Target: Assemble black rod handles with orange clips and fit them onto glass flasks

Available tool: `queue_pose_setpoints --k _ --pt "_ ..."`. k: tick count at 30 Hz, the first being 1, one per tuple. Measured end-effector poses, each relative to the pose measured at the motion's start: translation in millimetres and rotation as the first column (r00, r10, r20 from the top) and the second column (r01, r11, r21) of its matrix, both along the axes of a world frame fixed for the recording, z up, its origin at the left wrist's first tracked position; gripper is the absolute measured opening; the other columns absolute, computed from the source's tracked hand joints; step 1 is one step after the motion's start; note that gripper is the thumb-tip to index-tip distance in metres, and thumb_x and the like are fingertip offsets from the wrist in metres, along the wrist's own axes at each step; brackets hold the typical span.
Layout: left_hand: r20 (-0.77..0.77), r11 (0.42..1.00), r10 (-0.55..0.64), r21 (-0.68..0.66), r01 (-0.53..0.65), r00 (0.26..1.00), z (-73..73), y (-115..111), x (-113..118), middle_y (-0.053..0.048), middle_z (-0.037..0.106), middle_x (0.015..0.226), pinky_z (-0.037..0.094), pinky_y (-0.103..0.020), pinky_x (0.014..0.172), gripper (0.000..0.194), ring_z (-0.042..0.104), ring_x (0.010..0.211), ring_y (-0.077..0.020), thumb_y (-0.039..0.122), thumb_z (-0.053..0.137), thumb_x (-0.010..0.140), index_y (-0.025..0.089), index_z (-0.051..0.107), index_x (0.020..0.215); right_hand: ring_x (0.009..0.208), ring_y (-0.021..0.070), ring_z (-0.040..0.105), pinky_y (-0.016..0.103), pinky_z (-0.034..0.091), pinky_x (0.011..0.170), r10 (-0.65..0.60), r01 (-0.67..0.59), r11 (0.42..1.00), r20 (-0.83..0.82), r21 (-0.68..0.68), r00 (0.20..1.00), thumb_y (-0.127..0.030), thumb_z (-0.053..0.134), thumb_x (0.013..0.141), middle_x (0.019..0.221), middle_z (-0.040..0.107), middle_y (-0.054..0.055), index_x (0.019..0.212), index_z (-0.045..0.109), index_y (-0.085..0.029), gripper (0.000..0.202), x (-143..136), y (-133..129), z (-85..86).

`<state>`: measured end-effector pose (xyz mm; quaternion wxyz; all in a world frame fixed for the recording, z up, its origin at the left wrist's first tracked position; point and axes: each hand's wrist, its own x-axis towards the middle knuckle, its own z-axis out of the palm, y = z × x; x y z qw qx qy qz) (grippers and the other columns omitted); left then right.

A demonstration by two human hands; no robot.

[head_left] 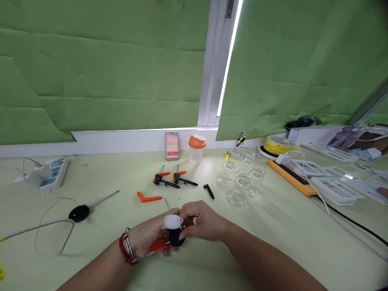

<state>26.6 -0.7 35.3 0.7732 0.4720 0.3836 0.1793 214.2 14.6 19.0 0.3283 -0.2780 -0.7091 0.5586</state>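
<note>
Bare forearms at lower edge; red band and silvery bracelet on left wrist. Left hand, one digit in white wrap, is curled round smooth, rounded black part with orange lever, bottom centre. Right hand closed on same part, thumb against it, fingers bunched above. Mid-frame on pale smooth table: two black-and-orange tools with metal rods, angular orange piece, short black stick. Right of centre: clear rounded jars. Left: glossy black disc, thin metal rod.
</note>
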Motion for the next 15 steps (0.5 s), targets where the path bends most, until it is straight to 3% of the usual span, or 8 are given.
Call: queue_pose_setpoints --k 15 --pt "-0.007 1.0 0.022 -0.008 -0.022 1.0 -2.0 0.3 -0.4 -0.003 0.058 0.078 0.038 -0.022 0.046 0.039 0.061 0.066 -0.019 0.049 0.058 0.069 0.021 0.051 0.095 0.062 0.0102 0.051 0.023 0.041 0.057 -0.017 0.018 0.998 0.017 -0.054 1.0 -0.026 0.078 0.062 0.069 0.057 -0.003 0.067 0.055 -0.016 0.026 -1.5 -2.8 0.9"
